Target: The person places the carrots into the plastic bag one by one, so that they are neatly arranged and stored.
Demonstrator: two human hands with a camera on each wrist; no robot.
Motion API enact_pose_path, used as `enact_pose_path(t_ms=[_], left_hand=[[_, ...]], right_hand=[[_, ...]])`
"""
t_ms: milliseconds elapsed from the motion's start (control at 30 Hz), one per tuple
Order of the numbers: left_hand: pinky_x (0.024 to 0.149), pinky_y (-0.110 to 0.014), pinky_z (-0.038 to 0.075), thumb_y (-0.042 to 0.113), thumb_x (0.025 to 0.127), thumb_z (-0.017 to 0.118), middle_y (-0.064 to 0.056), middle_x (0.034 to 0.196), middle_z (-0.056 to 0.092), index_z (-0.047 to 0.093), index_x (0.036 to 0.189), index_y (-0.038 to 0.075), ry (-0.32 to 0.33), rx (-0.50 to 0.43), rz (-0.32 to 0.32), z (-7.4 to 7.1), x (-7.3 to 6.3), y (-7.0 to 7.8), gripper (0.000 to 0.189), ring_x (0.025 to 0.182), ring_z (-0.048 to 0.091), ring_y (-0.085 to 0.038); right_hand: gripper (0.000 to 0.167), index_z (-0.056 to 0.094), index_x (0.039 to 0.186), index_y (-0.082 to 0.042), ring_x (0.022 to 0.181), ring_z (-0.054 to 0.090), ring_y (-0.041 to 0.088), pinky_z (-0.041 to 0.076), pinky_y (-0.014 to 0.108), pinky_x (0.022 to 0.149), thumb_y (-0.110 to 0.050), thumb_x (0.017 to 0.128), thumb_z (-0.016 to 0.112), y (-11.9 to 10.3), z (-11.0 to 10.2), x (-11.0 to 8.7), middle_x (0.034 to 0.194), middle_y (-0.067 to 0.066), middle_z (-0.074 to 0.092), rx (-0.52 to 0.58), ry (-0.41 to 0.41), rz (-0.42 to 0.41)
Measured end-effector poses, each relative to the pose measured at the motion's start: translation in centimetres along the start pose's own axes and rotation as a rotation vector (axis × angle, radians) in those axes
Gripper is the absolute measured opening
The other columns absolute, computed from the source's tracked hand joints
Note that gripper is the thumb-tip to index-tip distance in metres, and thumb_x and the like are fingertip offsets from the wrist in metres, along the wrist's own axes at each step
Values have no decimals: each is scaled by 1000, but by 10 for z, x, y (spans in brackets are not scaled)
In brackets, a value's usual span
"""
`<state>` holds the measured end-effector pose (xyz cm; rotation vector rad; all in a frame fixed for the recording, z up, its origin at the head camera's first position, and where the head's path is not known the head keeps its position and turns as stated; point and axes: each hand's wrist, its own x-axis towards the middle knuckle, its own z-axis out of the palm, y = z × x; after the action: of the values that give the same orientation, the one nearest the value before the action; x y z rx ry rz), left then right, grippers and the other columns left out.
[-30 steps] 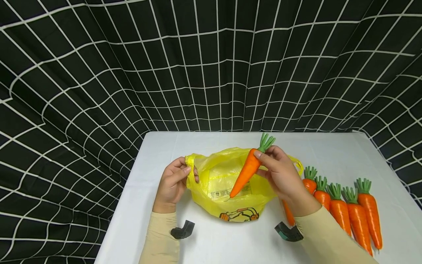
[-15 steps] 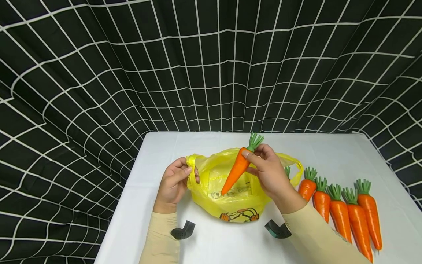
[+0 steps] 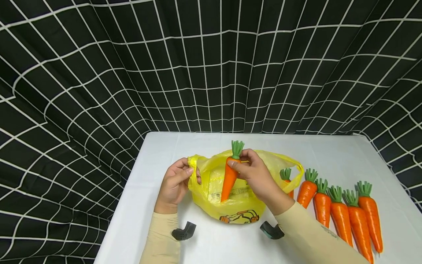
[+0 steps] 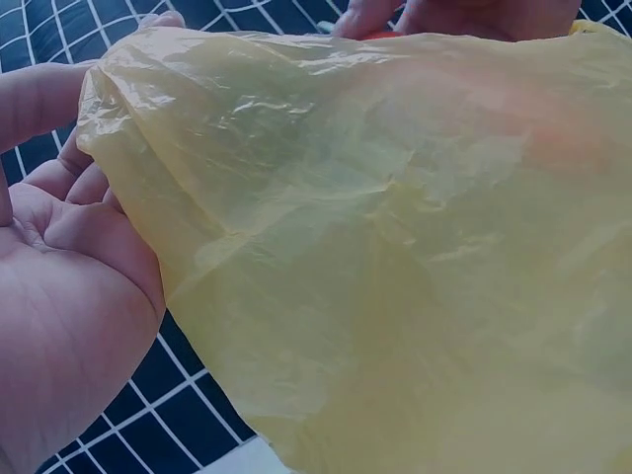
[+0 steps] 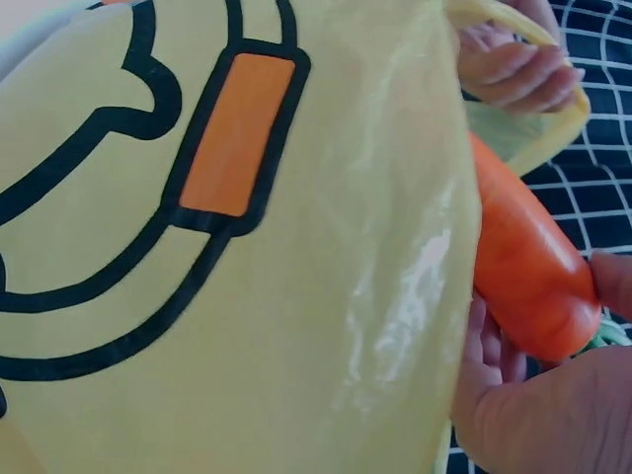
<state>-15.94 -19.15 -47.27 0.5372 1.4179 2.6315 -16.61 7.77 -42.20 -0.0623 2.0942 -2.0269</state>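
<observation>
A yellow plastic bag (image 3: 211, 209) with a printed drawing on its front stands with its mouth spread. My left hand (image 3: 172, 185) pinches the bag's left handle. In my right hand (image 3: 258, 176), thumb and fingers grip an orange carrot (image 3: 229, 179) near its green top, tip pointing down into the bag's mouth. The right wrist view shows the carrot (image 5: 533, 257) partly behind the bag's wall (image 5: 395, 247), its thick end between thumb and fingers. The left wrist view is mostly filled by the bag's thin side (image 4: 346, 267), with the left hand (image 4: 79, 227) at its edge.
Several carrots (image 3: 341, 216) lie in a row on the white table (image 3: 132, 234), right of the bag; the leftmost (image 3: 286, 176) is partly behind the bag's right handle (image 3: 298, 176). Dark grid-patterned cloth (image 3: 204, 73) surrounds the table. A dark wrist mount (image 3: 184, 231) sits at each sleeve.
My right hand has moved left with the carrot, from the bag's right side to over its mouth, and the carrot has turned more upright. The left hand has stayed nearly still at the handle.
</observation>
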Motion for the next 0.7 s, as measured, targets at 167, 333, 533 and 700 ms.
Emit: enact_pose_path(t_ms=[167, 333, 533, 700], left_hand=[[76, -30, 63, -9, 104, 46, -9, 95, 70, 65, 115, 3, -13, 0, 5, 1, 0, 0, 25, 80, 69, -20], [76, -30, 64, -9, 104, 45, -10, 95, 70, 64, 116, 3, -13, -5, 0, 1, -1, 1, 26, 80, 69, -20], [76, -30, 63, -9, 104, 45, -10, 94, 70, 65, 115, 3, -17, -14, 2, 2, 0, 0, 26, 80, 69, -20], [76, -30, 63, -9, 104, 45, -9, 94, 70, 65, 115, 3, -27, -14, 10, 2, 1, 0, 26, 80, 69, -20]], right_hand=[[46, 50, 138, 1, 115, 67, 35, 62, 42, 97, -23, 106, 74, 4, 3, 5, 132, 22, 54, -21, -9, 5], [45, 52, 137, 0, 114, 66, 33, 61, 43, 98, -23, 106, 74, 6, 8, 7, 133, 20, 54, -46, -13, 11], [43, 53, 135, 0, 110, 65, 32, 61, 40, 96, -20, 105, 75, 7, 13, 12, 130, 20, 54, -55, -19, 21], [41, 54, 135, 0, 107, 64, 32, 63, 37, 90, -15, 104, 75, 8, 18, 15, 128, 21, 54, -55, -12, 20]])
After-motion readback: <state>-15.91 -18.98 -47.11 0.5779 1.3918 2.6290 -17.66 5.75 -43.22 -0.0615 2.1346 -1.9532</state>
